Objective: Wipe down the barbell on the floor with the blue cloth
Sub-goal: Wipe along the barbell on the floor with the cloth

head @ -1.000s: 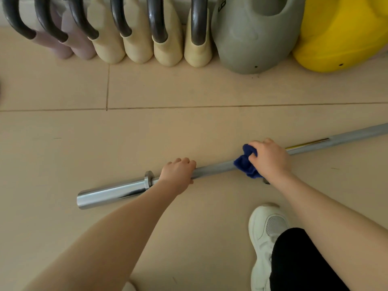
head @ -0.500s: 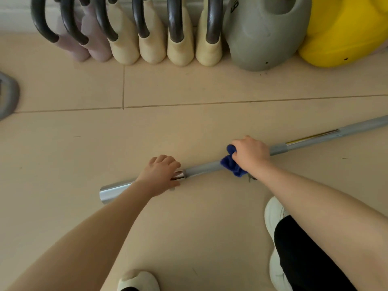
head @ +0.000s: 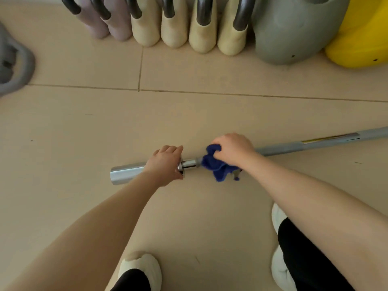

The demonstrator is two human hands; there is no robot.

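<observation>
1. At the far left edge a grey curved object (head: 14,66) lies on the beige tiled floor (head: 84,133); it is blurred and cut off by the frame.
2. Along the top, a row of kettlebells stands near the wall: two mauve kettlebells (head: 107,26), then four cream kettlebells (head: 189,32), all with dark handles.
3. The barbell (head: 294,147) lies on the floor across the middle, its shiny chrome sleeve (head: 126,172) at the left end and its grey shaft running up and to the right out of frame.
4. The left hand (head: 165,164) grips the barbell where the sleeve meets its collar, fingers curled over the top of the bar.
5. Just right of it a short bare stretch of chrome shows, then the blue cloth (head: 216,164), bunched around the shaft with a corner hanging down to the floor.
6. The right hand (head: 233,151) clutches the blue cloth against the shaft, fingers wrapped over it.
7. Below, a white shoe (head: 140,267) sits under the left arm, and a second white shoe (head: 278,215) with a black trouser leg (head: 304,263) lies under the right arm.
8. At the upper right stand a large grey kettlebell (head: 287,32) and, touching it, a yellow kettlebell (head: 365,38).
</observation>
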